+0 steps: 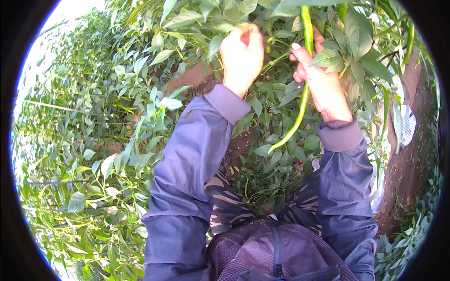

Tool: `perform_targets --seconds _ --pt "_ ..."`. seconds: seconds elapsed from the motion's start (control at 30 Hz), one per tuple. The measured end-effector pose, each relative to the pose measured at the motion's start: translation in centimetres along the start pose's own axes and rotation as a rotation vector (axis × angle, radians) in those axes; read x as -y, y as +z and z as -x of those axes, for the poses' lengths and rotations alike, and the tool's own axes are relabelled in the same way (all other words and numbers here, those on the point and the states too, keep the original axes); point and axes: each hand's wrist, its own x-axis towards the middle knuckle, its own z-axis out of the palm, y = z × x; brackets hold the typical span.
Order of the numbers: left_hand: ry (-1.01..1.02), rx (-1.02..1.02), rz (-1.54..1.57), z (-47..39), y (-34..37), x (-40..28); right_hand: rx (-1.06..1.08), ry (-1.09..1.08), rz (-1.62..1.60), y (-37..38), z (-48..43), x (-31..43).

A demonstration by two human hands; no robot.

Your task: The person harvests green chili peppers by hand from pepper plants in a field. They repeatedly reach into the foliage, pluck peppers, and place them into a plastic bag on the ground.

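My right hand (321, 82) is closed around a long green chili pepper (307, 30), its thumb lying across it. A curved length of green chili (299, 121) hangs below the palm. Whether it is the same pepper or a second one is hidden by my fingers. To the left, my left hand (243, 52) is raised among the pepper leaves with its fingers curled. Glare washes it out, and its fingertips are turned away, so I cannot see whether anything is in them. A green stem (276, 62) runs between the two hands.
Dense pepper plants (88, 105) spread along the left, with a thin cord (63, 107) strung through them. Another green chili (409, 44) hangs at the upper right. Bare soil (404, 182) lies on the right, beside a white mesh material (408, 124).
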Motion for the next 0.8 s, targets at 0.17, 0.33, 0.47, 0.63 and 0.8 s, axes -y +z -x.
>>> perform_targets --seconds 0.17,0.33,0.47,0.63,0.8 --pt "-0.339 0.101 0.729 -4.9 0.3 0.6 -0.024 -0.045 0.123 -0.8 -0.2 -0.6" --pt "-0.322 0.139 0.420 -5.7 -0.3 3.0 -0.056 -0.013 0.074 -1.4 0.1 -0.5" --pt "-0.360 -0.061 0.397 -6.6 -4.7 7.6 -0.029 0.024 0.024 -1.6 -0.1 -0.3" --pt "-0.529 -0.077 0.280 -9.2 -9.3 9.4 -0.010 -0.001 0.043 -1.5 -0.3 -0.1" --pt "-0.221 0.085 0.132 -13.3 -8.5 8.7 -0.059 -0.008 0.119 -1.2 -0.6 0.4"
